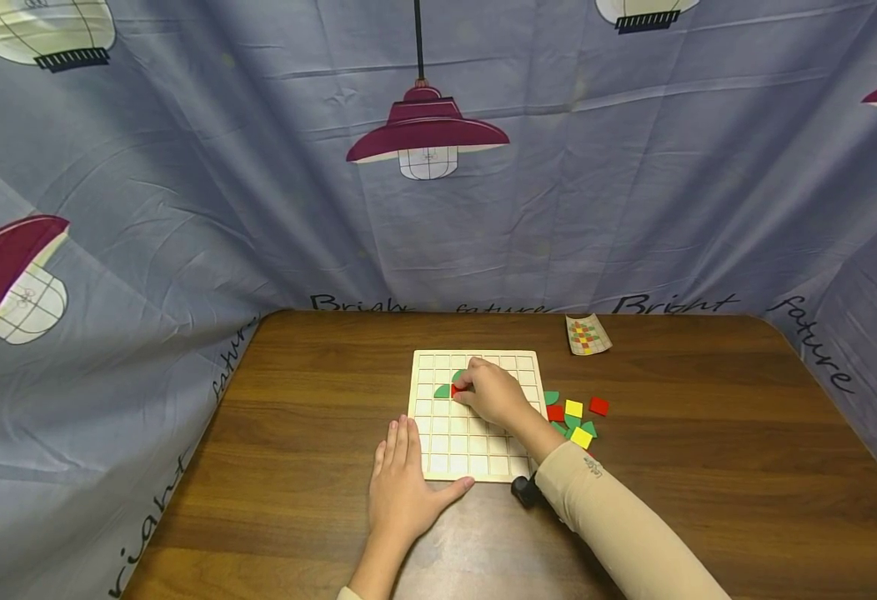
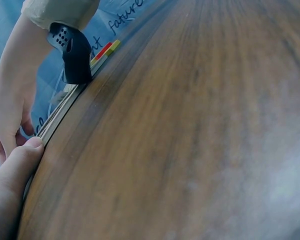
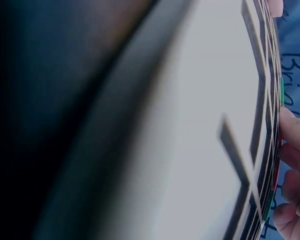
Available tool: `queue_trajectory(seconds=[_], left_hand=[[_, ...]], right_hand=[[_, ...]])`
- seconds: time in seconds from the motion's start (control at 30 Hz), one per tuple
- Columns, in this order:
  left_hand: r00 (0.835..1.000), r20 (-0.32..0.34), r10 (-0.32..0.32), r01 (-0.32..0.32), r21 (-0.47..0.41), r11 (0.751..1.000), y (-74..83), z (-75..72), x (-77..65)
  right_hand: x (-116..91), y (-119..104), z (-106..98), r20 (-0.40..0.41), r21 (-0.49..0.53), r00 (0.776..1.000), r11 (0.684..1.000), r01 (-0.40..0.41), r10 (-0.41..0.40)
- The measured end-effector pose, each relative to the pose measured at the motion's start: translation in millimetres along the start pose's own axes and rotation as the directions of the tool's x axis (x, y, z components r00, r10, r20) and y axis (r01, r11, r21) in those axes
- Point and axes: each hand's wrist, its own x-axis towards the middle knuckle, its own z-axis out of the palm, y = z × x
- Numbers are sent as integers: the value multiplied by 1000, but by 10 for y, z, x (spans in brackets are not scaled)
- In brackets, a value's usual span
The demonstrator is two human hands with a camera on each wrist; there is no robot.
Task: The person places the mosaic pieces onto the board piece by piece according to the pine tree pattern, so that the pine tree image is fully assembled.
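A pale wooden board (image 1: 457,446) with a grid of square cells lies on the table. Over its upper middle, my right hand (image 1: 494,393) pinches a small red tile (image 1: 454,390) between thumb and fingers, low at the grid; most of the tile is covered. Just left of it a green quarter-round tile (image 1: 442,392) sits in a cell, and another green tile (image 1: 458,376) shows above, partly behind the fingers. My left hand (image 1: 399,496) lies at the board's lower left corner with straight fingers along the edge. Its thumb (image 2: 25,160) touches the near edge in the left wrist view.
Right of the board lie several loose tiles, among them a yellow square (image 1: 581,438), a red square (image 1: 599,406) and green pieces (image 1: 551,397). A card with a coloured pattern (image 1: 588,335) lies farther back. A curtain (image 1: 438,242) hangs behind the wooden table (image 1: 296,467).
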Motion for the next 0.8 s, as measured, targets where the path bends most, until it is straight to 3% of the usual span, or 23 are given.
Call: queue_trajectory(seconds=[0.2,0.4,0.6,0.8], left_hand=[[1000,-4,-2,2,-4,1000,-2,-1,6],[1000,-4,-2,2,-5,1000,-3,-1,2],[1000,-4,-3,3,-1,1000,-3,6,2],[1000,-4,-3,3,-5,1000,0,7,1]], right_hand=[[-23,-19,-60,13,-51,1000,999,8,-7],[-78,63,-172,23,-31,1000,1000,6,-6],[-189,261,-370,31,-5,999,1000,-8,8],[-351,600,-606,11,-1,998,998,-58,58]])
